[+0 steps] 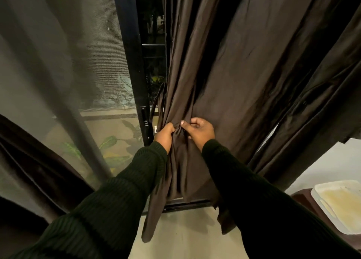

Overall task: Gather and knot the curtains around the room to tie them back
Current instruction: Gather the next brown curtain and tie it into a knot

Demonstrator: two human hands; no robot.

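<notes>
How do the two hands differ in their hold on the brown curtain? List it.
1. The left hand wraps its fingers round the bunched edge of the brown curtain; the right hand pinches a fold with curled fingers.
2. The left hand sits by the black door frame; the right hand lies further into the cloth.
Both grip at the same gathered spot, nearly touching, in dark green sleeves.

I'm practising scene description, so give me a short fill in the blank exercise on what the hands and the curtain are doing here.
1. Both hands grip the dark ____ curtain.
2. The left hand bunches the fabric beside the black ____ frame.
3. The right hand wears a dark ribbed ____.
4. The curtain's loose end hangs down towards the ____.

Missing words: brown; door; sleeve; floor
</notes>
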